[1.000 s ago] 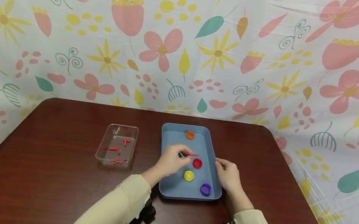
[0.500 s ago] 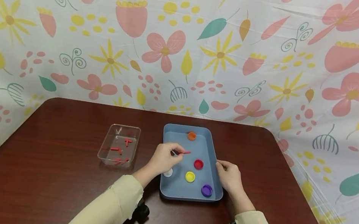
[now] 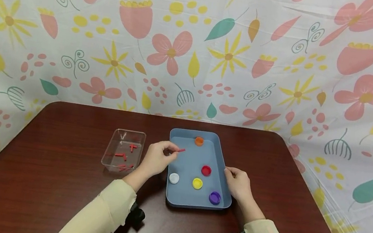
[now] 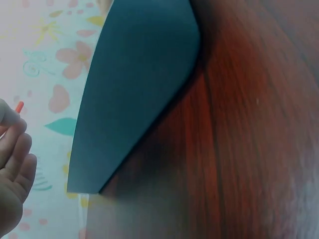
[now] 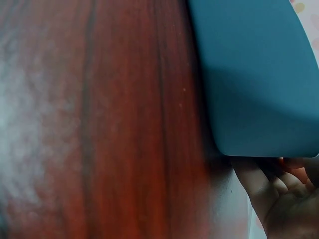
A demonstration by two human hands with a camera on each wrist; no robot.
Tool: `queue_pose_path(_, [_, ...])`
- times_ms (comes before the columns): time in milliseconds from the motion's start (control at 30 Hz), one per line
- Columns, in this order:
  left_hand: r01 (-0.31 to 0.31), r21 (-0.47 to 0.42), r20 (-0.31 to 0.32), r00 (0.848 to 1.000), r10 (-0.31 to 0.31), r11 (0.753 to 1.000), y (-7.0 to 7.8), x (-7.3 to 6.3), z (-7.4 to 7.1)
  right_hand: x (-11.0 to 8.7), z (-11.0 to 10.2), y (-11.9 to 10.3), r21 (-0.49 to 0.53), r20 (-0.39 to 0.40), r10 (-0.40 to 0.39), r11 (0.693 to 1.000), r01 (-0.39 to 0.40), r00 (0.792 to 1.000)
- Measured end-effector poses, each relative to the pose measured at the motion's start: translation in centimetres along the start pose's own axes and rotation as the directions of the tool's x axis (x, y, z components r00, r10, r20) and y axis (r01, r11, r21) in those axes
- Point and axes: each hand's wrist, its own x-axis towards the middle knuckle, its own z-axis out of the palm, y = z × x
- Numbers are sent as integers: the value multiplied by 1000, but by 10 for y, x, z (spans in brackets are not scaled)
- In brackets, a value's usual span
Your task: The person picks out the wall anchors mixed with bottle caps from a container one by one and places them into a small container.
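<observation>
Between its thumb and fingertips my left hand pinches a small red stick, just over the left wall of the blue tray. The left wrist view shows the stick's tip poking out above the curled fingers. My right hand grips the tray's right rim; in the right wrist view its fingers are partly hidden by the tray. Inside the tray lie bottle caps: orange at the back, red, yellow, purple and white.
Left of the tray stands a clear plastic box with several red pieces in it, some joined into T shapes. Both sit on a dark wooden table. A flower-print cloth hangs behind.
My left hand has moved left with the red stick, from near the red cap to the tray's left wall, uncovering the white cap. My right hand has stayed at the rim.
</observation>
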Motion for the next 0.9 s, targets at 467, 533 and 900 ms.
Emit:
queue_pose_path(467, [90,71,-101,991,-82,993,-8,-6,-37,0,-1,0,-14,-1,-30,999,30,1000])
queue_pose_path(533, [100,71,-113,989,-91,992,-10,-8,-43,1,-1,1,-15,-2,-34,999,34,999])
queue_pose_path(900, [121,87,-196,975,-102,989,-23,-20,-81,0,-1,4,-5,-1,-24,1000,24,1000])
